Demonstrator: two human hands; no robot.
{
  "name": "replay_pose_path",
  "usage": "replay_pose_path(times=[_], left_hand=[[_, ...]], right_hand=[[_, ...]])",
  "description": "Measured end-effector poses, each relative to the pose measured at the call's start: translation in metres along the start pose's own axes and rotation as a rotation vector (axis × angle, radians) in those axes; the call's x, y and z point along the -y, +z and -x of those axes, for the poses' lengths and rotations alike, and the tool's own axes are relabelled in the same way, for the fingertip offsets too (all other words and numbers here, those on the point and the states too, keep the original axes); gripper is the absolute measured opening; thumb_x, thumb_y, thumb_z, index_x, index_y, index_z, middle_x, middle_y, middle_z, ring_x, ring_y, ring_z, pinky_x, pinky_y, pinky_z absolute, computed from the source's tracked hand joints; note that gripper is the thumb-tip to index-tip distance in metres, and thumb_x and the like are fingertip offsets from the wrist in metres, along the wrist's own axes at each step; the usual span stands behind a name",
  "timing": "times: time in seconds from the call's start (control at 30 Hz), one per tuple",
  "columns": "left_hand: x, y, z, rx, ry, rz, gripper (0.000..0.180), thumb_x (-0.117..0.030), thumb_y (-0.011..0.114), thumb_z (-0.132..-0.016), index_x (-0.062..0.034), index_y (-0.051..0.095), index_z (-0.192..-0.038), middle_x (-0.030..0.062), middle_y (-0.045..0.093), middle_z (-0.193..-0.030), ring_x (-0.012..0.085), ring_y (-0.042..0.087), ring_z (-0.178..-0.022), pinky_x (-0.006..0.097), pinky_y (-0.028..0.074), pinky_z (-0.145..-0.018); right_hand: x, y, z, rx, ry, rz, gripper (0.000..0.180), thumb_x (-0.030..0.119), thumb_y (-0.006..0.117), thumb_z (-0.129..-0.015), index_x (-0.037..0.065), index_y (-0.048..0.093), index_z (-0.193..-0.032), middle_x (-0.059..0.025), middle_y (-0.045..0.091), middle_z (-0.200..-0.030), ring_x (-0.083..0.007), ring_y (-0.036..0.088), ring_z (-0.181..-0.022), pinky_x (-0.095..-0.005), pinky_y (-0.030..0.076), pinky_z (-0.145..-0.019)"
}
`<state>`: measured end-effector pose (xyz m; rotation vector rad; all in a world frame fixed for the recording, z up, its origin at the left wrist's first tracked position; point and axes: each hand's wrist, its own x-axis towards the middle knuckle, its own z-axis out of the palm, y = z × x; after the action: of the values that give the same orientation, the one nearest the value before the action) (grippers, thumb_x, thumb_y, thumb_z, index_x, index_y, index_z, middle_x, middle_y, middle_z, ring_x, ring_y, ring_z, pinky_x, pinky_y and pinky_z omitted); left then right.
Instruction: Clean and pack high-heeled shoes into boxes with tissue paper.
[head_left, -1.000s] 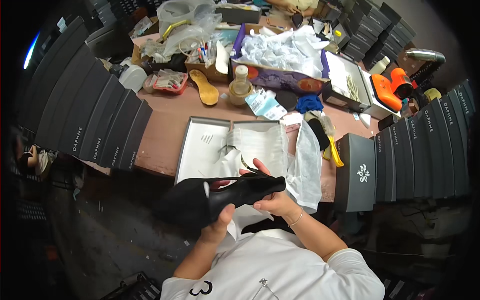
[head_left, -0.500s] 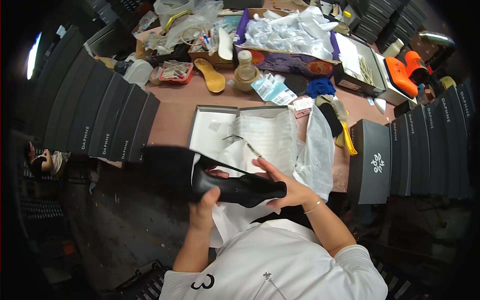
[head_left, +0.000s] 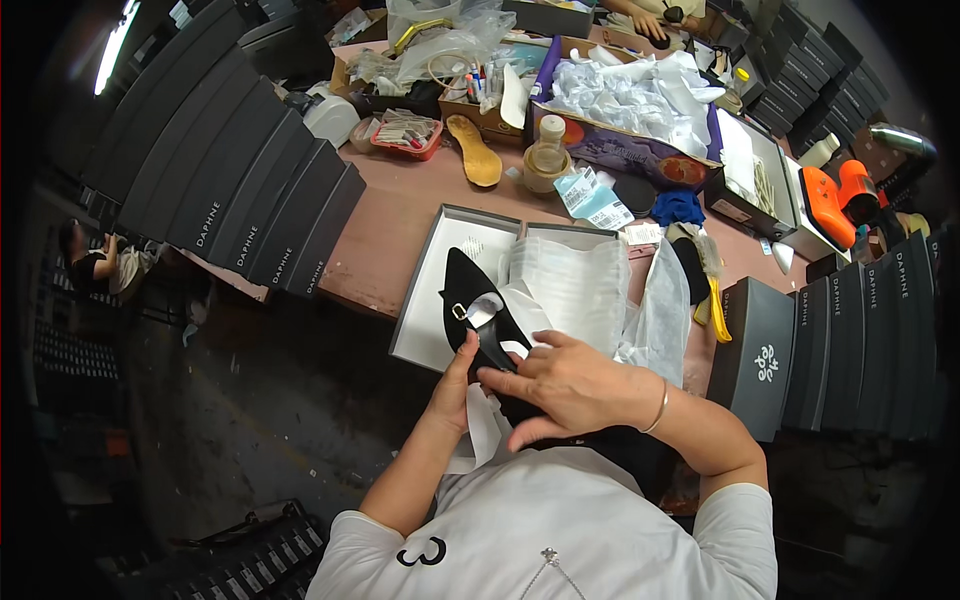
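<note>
A black pointed shoe (head_left: 460, 290) with a small buckle and white stuffing inside points its toe away from me, over the open shoe box (head_left: 425, 300). My left hand (head_left: 456, 390) grips its near left side, thumb on the edge. My right hand (head_left: 585, 388) reaches across the heel end, thumb and forefinger spread, fingertips at the shoe. That hand covers most of the heel. White paper (head_left: 485, 430) hangs below the shoe, beside my left hand. Translucent wrapping (head_left: 570, 285) lies in the box's right part.
Dark shoe boxes are stacked on the left (head_left: 240, 190) and right (head_left: 860, 330). Further back are a purple carton (head_left: 620, 150) of crumpled white paper, a tan insole (head_left: 474, 152), a capped bottle (head_left: 548, 155) and a yellow-handled brush (head_left: 718, 310). Another person's hand (head_left: 648, 22) shows at the far edge.
The shoe has turned from lying sideways, pointing left, to toe away from me, its opening now showing. My right hand has shifted over its heel end. The view has shifted too.
</note>
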<state>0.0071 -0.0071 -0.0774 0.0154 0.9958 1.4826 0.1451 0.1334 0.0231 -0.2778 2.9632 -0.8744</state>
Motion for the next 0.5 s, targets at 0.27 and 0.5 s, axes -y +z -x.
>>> replay_pose_path(times=[0.27, 0.5], left_hand=[[-0.023, 0.011, 0.01, -0.077, -0.038, 0.019, 0.055, -0.059, 0.056, -0.089, -0.0098, 0.06, -0.114, 0.0046, 0.067, -0.094, 0.0122, 0.065, -0.087, 0.025, 0.053, -0.072], [-0.057, -0.027, 0.028, 0.395, 0.04, -0.297, 0.069, -0.043, 0.072, -0.082, 0.0015, 0.051, -0.13, 0.0085, 0.057, -0.119, 0.0115, 0.06, -0.088, 0.026, 0.05, -0.079]], right_hand=[[0.004, 0.012, 0.025, -0.25, 0.118, -0.466, 0.116, 0.059, 0.082, -0.061, 0.008, 0.028, -0.15, -0.0284, 0.027, -0.149, -0.0448, 0.045, -0.127, -0.0434, 0.038, -0.106], [-0.013, 0.056, 0.049, -0.591, 0.22, -1.577, 0.062, 0.033, 0.063, -0.083, 0.002, 0.052, -0.135, -0.0172, 0.057, -0.129, -0.0329, 0.06, -0.112, -0.0372, 0.047, -0.095]])
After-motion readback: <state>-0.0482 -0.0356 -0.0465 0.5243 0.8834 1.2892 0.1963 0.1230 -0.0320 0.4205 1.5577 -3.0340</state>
